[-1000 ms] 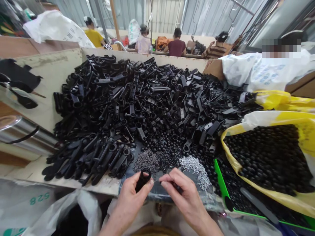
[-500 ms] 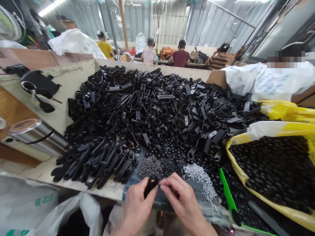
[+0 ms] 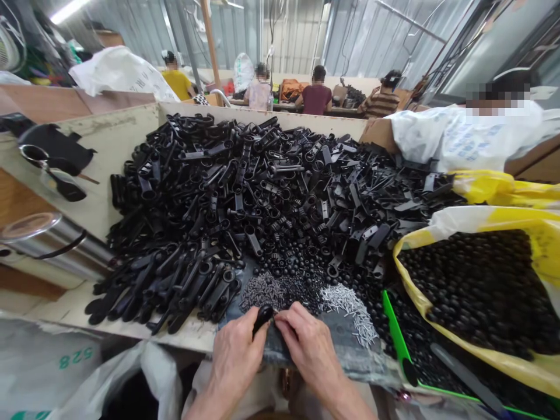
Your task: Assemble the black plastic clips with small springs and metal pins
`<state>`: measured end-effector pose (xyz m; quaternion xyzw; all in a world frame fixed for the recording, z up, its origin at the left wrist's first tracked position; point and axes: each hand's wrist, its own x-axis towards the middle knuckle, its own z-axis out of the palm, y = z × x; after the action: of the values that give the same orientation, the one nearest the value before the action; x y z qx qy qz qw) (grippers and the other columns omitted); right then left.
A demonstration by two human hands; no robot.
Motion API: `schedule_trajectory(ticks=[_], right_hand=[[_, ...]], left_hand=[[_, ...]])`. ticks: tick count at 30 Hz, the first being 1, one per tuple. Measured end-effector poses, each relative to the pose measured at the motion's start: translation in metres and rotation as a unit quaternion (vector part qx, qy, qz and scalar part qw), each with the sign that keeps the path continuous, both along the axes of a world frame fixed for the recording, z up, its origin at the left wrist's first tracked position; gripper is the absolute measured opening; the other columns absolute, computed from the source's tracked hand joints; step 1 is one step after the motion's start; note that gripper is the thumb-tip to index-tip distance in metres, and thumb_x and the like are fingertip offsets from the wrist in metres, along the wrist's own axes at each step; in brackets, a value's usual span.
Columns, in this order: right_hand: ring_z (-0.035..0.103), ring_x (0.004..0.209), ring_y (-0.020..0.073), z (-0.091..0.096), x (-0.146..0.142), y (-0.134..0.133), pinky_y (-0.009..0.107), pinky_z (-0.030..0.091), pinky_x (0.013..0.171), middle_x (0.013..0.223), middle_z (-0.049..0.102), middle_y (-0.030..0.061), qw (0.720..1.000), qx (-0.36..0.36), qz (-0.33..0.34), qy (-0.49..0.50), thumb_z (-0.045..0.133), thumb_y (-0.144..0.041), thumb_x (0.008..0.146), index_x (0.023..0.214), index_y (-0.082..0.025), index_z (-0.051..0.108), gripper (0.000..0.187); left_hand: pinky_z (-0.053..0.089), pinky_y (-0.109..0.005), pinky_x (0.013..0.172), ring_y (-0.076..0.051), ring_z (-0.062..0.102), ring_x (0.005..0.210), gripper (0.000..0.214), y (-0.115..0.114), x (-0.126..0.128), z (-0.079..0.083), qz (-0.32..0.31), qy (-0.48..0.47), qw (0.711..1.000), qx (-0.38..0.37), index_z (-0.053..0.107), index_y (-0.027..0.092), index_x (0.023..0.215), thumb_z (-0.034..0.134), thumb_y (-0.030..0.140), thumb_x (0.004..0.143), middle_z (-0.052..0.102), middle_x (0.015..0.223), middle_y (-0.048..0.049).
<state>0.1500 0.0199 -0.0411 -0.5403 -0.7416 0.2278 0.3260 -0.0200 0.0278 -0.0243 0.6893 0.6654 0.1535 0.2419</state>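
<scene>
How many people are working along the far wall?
4, left to right: one in yellow, one in a pale patterned top, one in maroon, one in stripes. More may be hidden.

Left hand (image 3: pixel 234 364) and right hand (image 3: pixel 310 344) sit at the table's near edge, a plastic part (image 3: pixel 263 319) between them. Straight ahead: small dark pins (image 3: pixel 262 293) and metal pins (image 3: pixel 345 312), then a heap of plastic parts (image 3: pixel 210 198) on the sorting table (image 3: pixel 87 146). Right of the hands, a bag of beads (image 3: pixel 409 280); behind the table, co-workers (image 3: pixel 317 99) at a bench.
</scene>
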Motion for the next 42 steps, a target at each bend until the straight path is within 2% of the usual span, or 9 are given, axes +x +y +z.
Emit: schedule_trajectory(ticks=[4, 8, 11, 13, 20, 27, 32, 36, 42], right_hand=[[0.063, 0.073, 0.016, 0.008, 0.005, -0.001, 0.024, 0.046, 0.066, 0.082, 0.064, 0.0016, 0.992, -0.014, -0.013, 0.124, 0.055, -0.023, 0.102, 0.094, -0.022, 0.074, 0.02], [0.058, 0.066, 0.0146, 0.021, 0.007, -0.003, 0.023, 0.043, 0.061, 0.075, 0.061, -0.0007, 0.982, -0.017, -0.013, 0.189, 0.063, -0.026, 0.098, 0.09, -0.022, 0.076, 0.016], [0.058, 0.068, 0.0151, 0.027, 0.007, -0.005, 0.024, 0.043, 0.061, 0.073, 0.059, -0.0007, 0.98, -0.018, 0.003, 0.2, 0.063, -0.026, 0.097, 0.089, -0.022, 0.077, 0.017], [0.058, 0.069, 0.0154, 0.028, 0.007, -0.005, 0.024, 0.043, 0.062, 0.074, 0.06, -0.0004, 0.98, -0.018, 0.009, 0.199, 0.063, -0.027, 0.098, 0.089, -0.022, 0.077, 0.018], [0.058, 0.07, 0.0157, 0.027, 0.009, -0.007, 0.024, 0.044, 0.063, 0.074, 0.059, -0.0001, 0.982, -0.006, 0.028, 0.189, 0.059, -0.027, 0.101, 0.088, -0.021, 0.074, 0.02], [0.058, 0.072, 0.0156, 0.028, 0.011, -0.009, 0.025, 0.043, 0.064, 0.075, 0.06, 0.0003, 0.983, -0.004, 0.041, 0.176, 0.058, -0.025, 0.102, 0.087, -0.021, 0.072, 0.021], [0.056, 0.065, 0.0151, 0.032, 0.011, -0.009, 0.025, 0.043, 0.058, 0.071, 0.059, 0.0001, 0.983, -0.003, 0.031, 0.183, 0.06, -0.031, 0.101, 0.085, -0.021, 0.075, 0.024], [0.057, 0.064, 0.0157, 0.034, 0.012, -0.01, 0.025, 0.044, 0.059, 0.069, 0.06, 0.0005, 0.979, -0.027, 0.018, 0.2, 0.062, -0.035, 0.099, 0.082, -0.021, 0.076, 0.026], [0.053, 0.058, 0.014, 0.027, 0.014, -0.011, 0.024, 0.042, 0.053, 0.068, 0.061, -0.001, 0.959, -0.085, -0.042, 0.266, 0.07, -0.039, 0.091, 0.086, -0.021, 0.077, 0.02]], left_hand=[[0.05, -0.028, 0.067, -0.024, 0.071, 0.076, 0.031, 0.002, -0.004, 0.006, 0.021, -0.118, 0.992, -0.029, 0.07, 0.019, 0.089, 0.05, 0.043, 0.093, 0.077, 0.08, -0.0061], [0.046, -0.025, 0.061, -0.017, 0.055, 0.065, 0.033, -0.001, -0.002, 0.013, 0.059, -0.355, 0.928, -0.094, 0.067, 0.017, 0.078, 0.064, 0.05, 0.081, 0.064, 0.07, -0.0007], [0.031, -0.021, 0.047, -0.009, 0.036, 0.052, 0.036, -0.004, 0.003, 0.015, 0.081, -0.415, 0.896, -0.134, 0.064, 0.017, 0.074, 0.072, 0.052, 0.075, 0.049, 0.061, 0.0052], [0.025, -0.021, 0.044, -0.007, 0.029, 0.049, 0.039, -0.006, 0.005, 0.017, 0.082, -0.432, 0.885, -0.153, 0.063, 0.016, 0.074, 0.074, 0.053, 0.074, 0.044, 0.059, 0.0072], [0.025, -0.021, 0.045, -0.007, 0.027, 0.05, 0.038, -0.01, 0.006, 0.024, 0.082, -0.444, 0.877, -0.166, 0.061, 0.016, 0.076, 0.073, 0.052, 0.075, 0.041, 0.058, 0.0087], [0.023, -0.02, 0.044, -0.007, 0.025, 0.048, 0.036, -0.013, 0.005, 0.015, 0.074, -0.447, 0.877, -0.161, 0.061, 0.017, 0.077, 0.071, 0.052, 0.081, 0.039, 0.056, 0.01], [0.019, -0.02, 0.043, -0.005, 0.022, 0.044, 0.036, -0.012, 0.008, 0.015, 0.084, -0.476, 0.856, -0.185, 0.062, 0.017, 0.081, 0.073, 0.052, 0.079, 0.038, 0.052, 0.0118], [0.016, -0.02, 0.042, -0.005, 0.024, 0.042, 0.037, -0.012, 0.012, 0.024, 0.08, -0.486, 0.842, -0.222, 0.059, 0.019, 0.075, 0.076, 0.052, 0.074, 0.038, 0.047, 0.0117], [0.015, -0.021, 0.044, -0.005, 0.025, 0.043, 0.035, -0.012, 0.019, 0.036, 0.132, -0.528, 0.803, -0.242, 0.064, 0.017, 0.077, 0.08, 0.048, 0.07, 0.042, 0.05, 0.0105]])
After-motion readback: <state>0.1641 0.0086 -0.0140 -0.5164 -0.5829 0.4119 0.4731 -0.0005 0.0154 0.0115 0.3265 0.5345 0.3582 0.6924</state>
